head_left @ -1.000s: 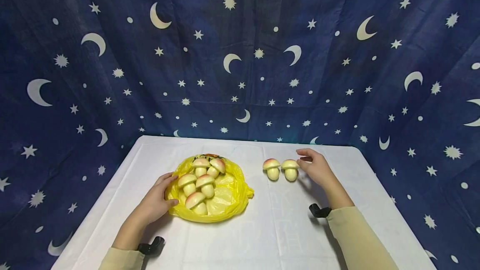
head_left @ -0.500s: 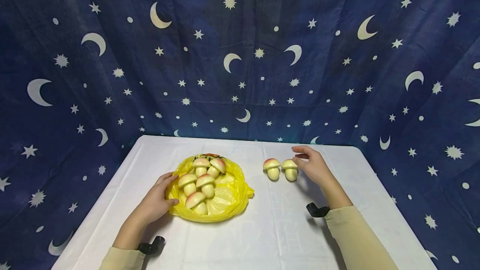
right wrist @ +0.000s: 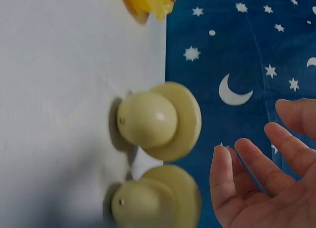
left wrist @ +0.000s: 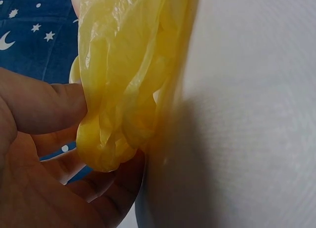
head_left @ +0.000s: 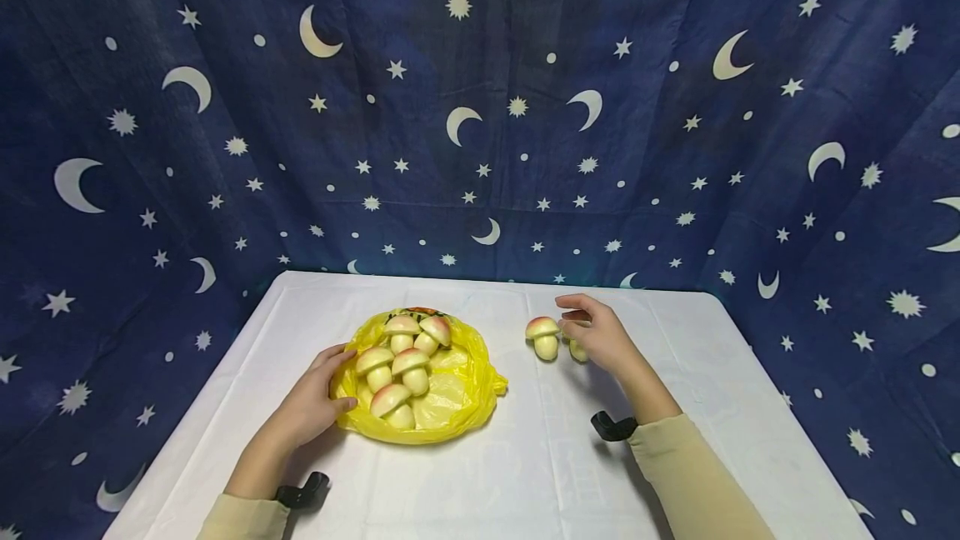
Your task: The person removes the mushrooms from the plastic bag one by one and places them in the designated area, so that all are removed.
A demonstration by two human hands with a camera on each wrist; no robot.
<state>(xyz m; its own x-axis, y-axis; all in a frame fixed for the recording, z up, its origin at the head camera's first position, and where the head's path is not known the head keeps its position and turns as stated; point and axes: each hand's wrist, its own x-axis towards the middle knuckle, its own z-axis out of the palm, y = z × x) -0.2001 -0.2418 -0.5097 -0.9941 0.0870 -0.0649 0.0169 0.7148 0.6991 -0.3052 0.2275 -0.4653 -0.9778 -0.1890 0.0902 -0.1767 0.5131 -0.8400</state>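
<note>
A yellow plastic bag (head_left: pixel 453 394) lies spread open on the table, with several cream toy mushrooms (head_left: pixel 411 363) with pinkish caps inside it. My left hand (head_left: pixel 309 407) holds the bag's left side, thumb at the near rim. In the left wrist view the thumb and curved fingers (left wrist: pixel 52 107) bracket the crumpled yellow plastic (left wrist: pixel 118 75). Two more mushrooms stand side by side to the right of the bag, the left one (head_left: pixel 545 338) in plain sight. My right hand (head_left: pixel 600 338), fingers spread and loosely bent, hovers over the right mushroom (head_left: pixel 577 351) and partly hides it.
A white cloth (head_left: pixel 480 490) covers the table. Behind and beside it hangs a dark blue curtain (head_left: pixel 420 148) with moons and stars. A black camera mount sits on each wrist, the left one (head_left: pixel 303 492) and the right one (head_left: pixel 613 427).
My right hand has moved left, from beside the right mushroom to over it, covering part of its cap. The left hand, bag and mushrooms stay put.
</note>
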